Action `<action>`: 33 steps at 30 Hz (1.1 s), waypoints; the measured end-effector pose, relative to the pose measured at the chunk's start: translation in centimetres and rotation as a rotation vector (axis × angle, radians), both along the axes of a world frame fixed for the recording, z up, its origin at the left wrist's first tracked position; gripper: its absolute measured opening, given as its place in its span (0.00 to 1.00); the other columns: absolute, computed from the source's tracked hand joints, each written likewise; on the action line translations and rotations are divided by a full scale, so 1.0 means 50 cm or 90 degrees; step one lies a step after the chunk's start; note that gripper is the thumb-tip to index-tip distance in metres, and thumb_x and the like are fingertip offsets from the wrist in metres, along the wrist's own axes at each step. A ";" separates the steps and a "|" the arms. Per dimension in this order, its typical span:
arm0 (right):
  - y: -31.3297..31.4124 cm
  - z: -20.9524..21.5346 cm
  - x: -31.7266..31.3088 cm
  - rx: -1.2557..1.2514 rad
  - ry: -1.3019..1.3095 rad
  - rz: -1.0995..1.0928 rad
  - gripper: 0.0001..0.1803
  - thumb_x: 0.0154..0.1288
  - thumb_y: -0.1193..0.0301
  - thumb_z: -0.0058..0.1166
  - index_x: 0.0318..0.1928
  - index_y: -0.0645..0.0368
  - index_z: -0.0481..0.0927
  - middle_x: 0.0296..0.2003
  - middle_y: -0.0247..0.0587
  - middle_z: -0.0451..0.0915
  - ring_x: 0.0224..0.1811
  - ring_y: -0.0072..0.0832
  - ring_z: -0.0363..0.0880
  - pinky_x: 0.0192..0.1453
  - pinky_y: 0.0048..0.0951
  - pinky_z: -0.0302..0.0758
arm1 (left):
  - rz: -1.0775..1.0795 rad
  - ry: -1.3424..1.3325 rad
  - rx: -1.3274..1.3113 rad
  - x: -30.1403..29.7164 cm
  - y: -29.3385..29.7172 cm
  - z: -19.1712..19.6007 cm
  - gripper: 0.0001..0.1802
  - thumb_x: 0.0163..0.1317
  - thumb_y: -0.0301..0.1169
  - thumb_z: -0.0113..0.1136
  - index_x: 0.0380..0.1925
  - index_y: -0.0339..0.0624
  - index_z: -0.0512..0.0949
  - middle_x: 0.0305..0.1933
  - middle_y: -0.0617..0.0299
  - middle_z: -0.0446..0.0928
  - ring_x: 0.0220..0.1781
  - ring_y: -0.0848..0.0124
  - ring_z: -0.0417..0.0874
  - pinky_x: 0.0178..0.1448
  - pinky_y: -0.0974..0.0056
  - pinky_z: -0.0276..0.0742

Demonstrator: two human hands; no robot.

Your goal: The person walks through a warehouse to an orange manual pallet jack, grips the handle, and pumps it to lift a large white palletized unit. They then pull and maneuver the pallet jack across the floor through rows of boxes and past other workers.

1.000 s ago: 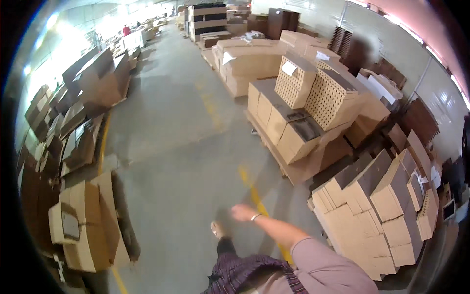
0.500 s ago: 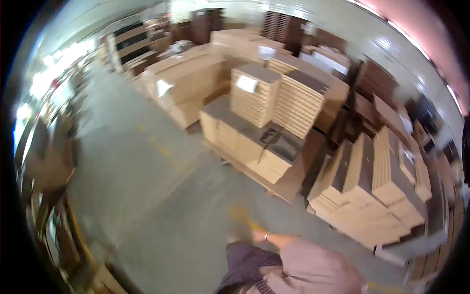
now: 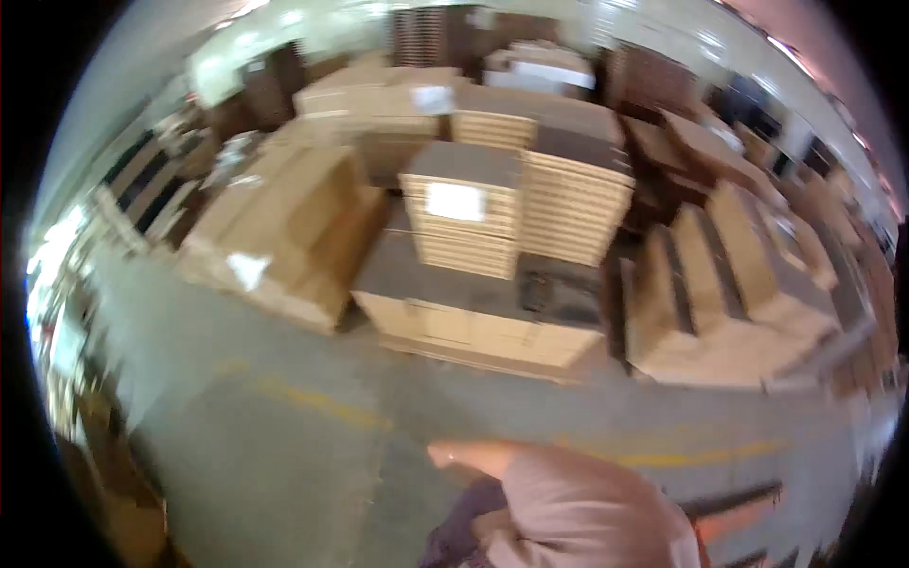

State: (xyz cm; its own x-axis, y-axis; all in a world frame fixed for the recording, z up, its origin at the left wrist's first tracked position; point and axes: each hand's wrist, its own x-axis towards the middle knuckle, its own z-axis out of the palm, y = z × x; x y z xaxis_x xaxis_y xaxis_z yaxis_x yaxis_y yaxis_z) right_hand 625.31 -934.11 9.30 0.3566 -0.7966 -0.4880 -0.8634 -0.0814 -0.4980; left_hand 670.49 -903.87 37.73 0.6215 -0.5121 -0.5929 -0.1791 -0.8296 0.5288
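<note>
My right hand (image 3: 440,454) hangs low in front of my body, at the end of a bare forearm (image 3: 485,457) and a pale pinkish sleeve (image 3: 587,497). A thin band circles its wrist. Motion smears the fingers, and I can make out nothing held in them. Below the hand is the grey floor (image 3: 284,473), and dark purple trousers (image 3: 464,521) show beside the arm. My left hand is out of sight.
Ahead, slatted tan stacks (image 3: 464,241) with dark tops stand on a wide base (image 3: 473,322). Wrapped cartons (image 3: 284,227) are at left, leaning tan panels (image 3: 729,312) at right. Yellow floor lines (image 3: 701,456) run before them. An orange-red object (image 3: 734,519) lies at lower right.
The view has swung, so the stacks and cartons sit further left and more level. My right hand has moved left in the picture. The orange-red object has come into view.
</note>
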 end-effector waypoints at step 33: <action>-1.598 -0.147 0.868 0.143 0.390 0.660 0.14 0.57 0.62 0.53 0.37 0.51 0.88 0.38 0.43 0.87 0.38 0.37 0.86 0.43 0.38 0.82 | 0.929 -0.085 -0.123 0.669 -1.021 -0.070 0.11 0.51 0.22 0.63 0.33 0.36 0.71 0.22 0.58 0.74 0.21 0.63 0.77 0.23 0.55 0.72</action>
State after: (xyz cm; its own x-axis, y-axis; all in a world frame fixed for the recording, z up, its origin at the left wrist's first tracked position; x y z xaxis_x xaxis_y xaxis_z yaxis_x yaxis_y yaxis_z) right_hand 668.68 -1014.03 1.93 0.4350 -0.1489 -0.8880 -0.5379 -0.8339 -0.1236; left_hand 703.95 -954.95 34.22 0.6881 0.5367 -0.4883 0.6778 -0.2352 0.6966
